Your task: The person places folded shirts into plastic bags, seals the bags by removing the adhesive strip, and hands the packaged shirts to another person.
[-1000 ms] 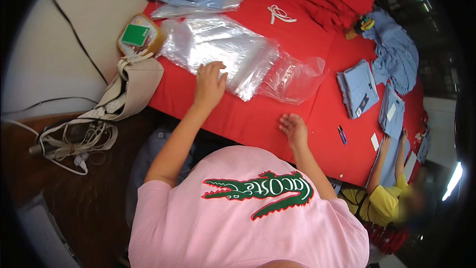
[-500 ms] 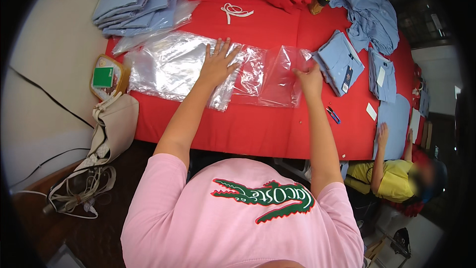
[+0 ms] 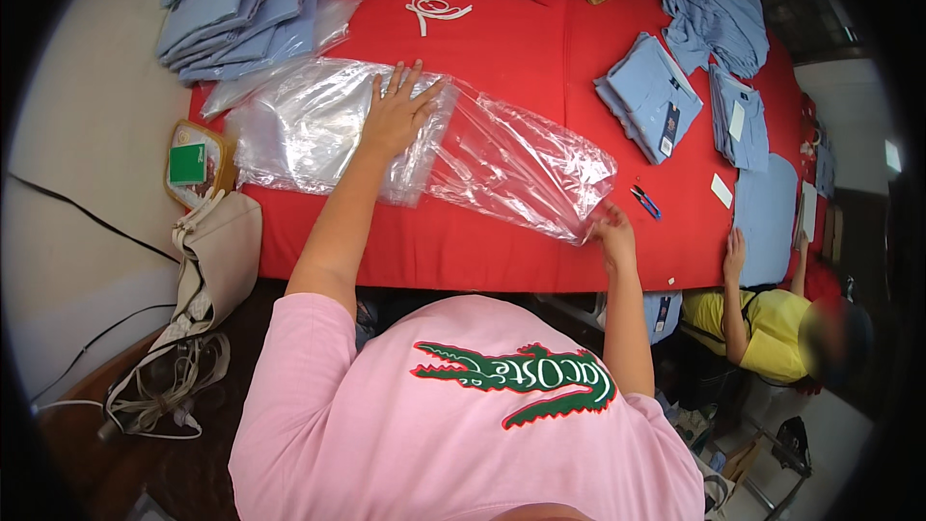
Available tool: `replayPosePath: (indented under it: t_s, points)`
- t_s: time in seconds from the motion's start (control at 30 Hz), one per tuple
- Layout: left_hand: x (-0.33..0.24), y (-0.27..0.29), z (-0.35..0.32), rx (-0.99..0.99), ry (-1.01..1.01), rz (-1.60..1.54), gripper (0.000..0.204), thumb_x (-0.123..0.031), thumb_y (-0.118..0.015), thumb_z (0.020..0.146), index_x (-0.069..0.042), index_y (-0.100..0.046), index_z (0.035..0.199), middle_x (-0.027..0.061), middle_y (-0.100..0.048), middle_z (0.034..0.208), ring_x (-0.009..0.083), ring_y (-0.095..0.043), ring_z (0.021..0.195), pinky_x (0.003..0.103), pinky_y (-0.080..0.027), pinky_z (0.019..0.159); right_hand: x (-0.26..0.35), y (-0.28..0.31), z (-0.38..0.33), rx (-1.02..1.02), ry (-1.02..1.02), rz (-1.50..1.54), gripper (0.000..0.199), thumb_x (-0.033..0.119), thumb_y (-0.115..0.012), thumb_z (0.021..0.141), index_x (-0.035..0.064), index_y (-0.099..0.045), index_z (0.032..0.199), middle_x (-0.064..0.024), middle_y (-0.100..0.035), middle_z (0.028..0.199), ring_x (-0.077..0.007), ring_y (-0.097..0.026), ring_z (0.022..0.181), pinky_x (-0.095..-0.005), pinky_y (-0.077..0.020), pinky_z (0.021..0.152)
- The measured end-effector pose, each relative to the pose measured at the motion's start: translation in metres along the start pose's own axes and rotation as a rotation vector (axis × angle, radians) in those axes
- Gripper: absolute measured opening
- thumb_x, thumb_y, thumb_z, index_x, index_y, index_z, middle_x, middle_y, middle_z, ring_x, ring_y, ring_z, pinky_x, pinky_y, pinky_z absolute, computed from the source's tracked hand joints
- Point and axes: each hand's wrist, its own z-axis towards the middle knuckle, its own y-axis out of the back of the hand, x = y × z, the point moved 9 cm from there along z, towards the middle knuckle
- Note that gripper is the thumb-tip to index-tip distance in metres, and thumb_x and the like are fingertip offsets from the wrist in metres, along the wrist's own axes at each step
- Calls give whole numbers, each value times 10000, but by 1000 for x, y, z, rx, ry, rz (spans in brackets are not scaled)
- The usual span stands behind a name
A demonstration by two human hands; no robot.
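Observation:
My left hand [image 3: 395, 121] lies flat with its fingers spread on a stack of clear plastic bags [image 3: 299, 135]. From under that hand one clear plastic bag [image 3: 521, 159] stretches to the right across the red cloth. My right hand [image 3: 614, 236] has its fingers closed at the near right corner of this bag. Beyond the right hand a folded blue shirt [image 3: 641, 87] with a dark tag rests on the cloth. Small blue-handled thread snips [image 3: 646, 203] lie between the shirt and my right hand.
Bagged blue shirts [image 3: 231, 19] are piled at the far left. A white cord [image 3: 436, 12] lies at the back. Another folded shirt [image 3: 739, 116], a white card [image 3: 721, 191] and a co-worker in yellow [image 3: 772, 338] are at the right. A beige bag [image 3: 222, 241] stands at the left edge.
My right hand has moved toward me, drawing the end of the single bag along, so it now slants across the cloth. My left hand stays spread on the stack. The view has shifted slightly.

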Motion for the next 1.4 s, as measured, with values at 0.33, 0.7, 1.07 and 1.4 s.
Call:
replayPosePath:
  t_s: [0.33, 0.7, 1.07, 1.4]
  points:
    - [-13, 1, 13, 18, -47, 48, 544, -477, -473, 1093, -413, -428, 1631, 56, -220, 1782, 329, -169, 1644, 629, -96, 1308, 18, -30, 34, -108, -45, -249, 325, 354, -737, 1005, 30, -733, 977, -75, -744, 795, -135, -655, 632, -287, -513, 582]
    - [-4, -6, 6, 9, -27, 128, 585, -488, -474, 1094, -386, -374, 1662, 52, -218, 1783, 341, -163, 1643, 633, -80, 1306, -69, 23, -111, -274, 55, -177, 343, 258, -726, 1037, 40, -688, 775, 23, -578, 687, -83, -513, 615, -297, -427, 556]
    - [-116, 11, 101, -301, -113, -398, 447, -282, -702, 987, -55, -630, 1365, 229, -576, 1443, 386, -551, 1343, 488, -411, 1155, -121, 299, -294, -628, -85, 495, 152, 204, -741, 927, 75, -667, 963, -105, -729, 950, -217, -696, 807, -371, -578, 664]
    - [-292, -123, 241, 346, 555, -1224, 794, -467, -922, 810, 84, -621, 1296, 221, -721, 1194, 295, -741, 1000, 408, -612, 857, -58, 410, -352, -334, -208, 450, 143, 171, -751, 910, 57, -666, 889, -146, -745, 891, -219, -702, 710, -342, -564, 571]
